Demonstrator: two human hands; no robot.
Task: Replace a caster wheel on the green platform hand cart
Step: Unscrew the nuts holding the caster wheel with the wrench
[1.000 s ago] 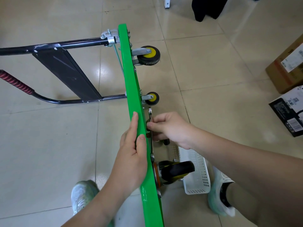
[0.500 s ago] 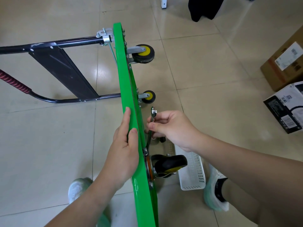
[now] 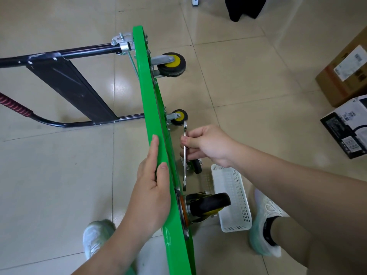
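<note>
Cart (image 3: 151,108) | wrench (image 3: 184,155) now drawn off caster (image 3: 210,203) | right grip (image 3: 206,145) pinches wrench | left grip (image 3: 153,191) clasps Cart

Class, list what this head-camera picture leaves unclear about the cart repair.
Head view throughout.
How the near wheel is bolted on: the platform stands edge-on, hiding that face.
Whether the wrench sits on a nut: tip too small.
The loose wheel: behind the right hand.
The handle: cut by the left edge.

Green platform (image 3: 151,108) runs off frame at 6 o'clock; handle (image 3: 15,105) cropped at 9, boxes (image 3: 343,76) at 3. Small wheel (image 3: 197,166) half hidden under right hand (image 3: 208,144). Wrench (image 3: 185,165) lower end: bolt contact unclear.
</note>
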